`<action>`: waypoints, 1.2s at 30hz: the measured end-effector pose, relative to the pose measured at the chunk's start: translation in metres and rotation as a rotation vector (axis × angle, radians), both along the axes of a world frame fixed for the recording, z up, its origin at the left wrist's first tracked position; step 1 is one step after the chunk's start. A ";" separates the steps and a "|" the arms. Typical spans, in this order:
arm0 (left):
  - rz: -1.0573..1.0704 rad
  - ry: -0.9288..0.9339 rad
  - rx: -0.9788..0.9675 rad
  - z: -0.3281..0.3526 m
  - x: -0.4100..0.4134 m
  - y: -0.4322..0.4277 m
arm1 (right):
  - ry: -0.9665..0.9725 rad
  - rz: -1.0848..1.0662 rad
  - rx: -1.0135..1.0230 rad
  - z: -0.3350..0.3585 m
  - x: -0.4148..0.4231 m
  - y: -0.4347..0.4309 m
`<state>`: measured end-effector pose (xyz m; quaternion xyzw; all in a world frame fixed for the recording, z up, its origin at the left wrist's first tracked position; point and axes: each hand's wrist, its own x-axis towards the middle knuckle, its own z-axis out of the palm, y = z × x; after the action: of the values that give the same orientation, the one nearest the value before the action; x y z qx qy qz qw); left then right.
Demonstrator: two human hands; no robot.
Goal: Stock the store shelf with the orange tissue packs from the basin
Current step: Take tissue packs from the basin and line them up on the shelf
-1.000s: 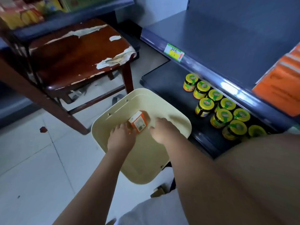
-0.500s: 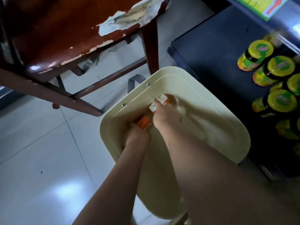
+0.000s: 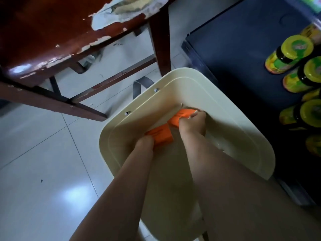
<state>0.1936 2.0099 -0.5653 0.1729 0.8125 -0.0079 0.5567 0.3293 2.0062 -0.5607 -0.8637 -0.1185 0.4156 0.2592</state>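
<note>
From the head camera we see both hands down in the cream basin (image 3: 217,94), which stands on the tiled floor (image 3: 43,171) beside the dark shelf (image 3: 234,40). Our left hand (image 3: 145,142) curls its fingers round one orange tissue pack (image 3: 160,136). Our right hand (image 3: 192,124) grips a second pack (image 3: 181,116) just beyond, near the basin's far wall.

2 tissue packs (image 3: 161,136), 1 basin (image 3: 225,117), 1 chair (image 3: 52,32)

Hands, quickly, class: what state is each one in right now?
Left hand: grips the nearer orange tissue pack.
Right hand: grips the farther orange tissue pack.
</note>
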 end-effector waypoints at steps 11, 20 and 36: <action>0.258 -0.149 0.171 0.017 0.000 -0.007 | 0.413 -0.167 0.142 0.033 0.004 -0.028; 0.394 -0.409 0.479 0.074 -0.005 -0.042 | 0.421 -0.214 0.312 0.098 0.035 -0.054; 0.152 -0.821 0.879 0.271 0.085 -0.097 | 0.011 0.302 0.479 0.310 0.106 -0.149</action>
<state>0.2783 1.9131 -0.2944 0.3170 0.4687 0.4355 0.7001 0.4350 1.8570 -0.2508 -0.7482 -0.3392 0.4142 0.3918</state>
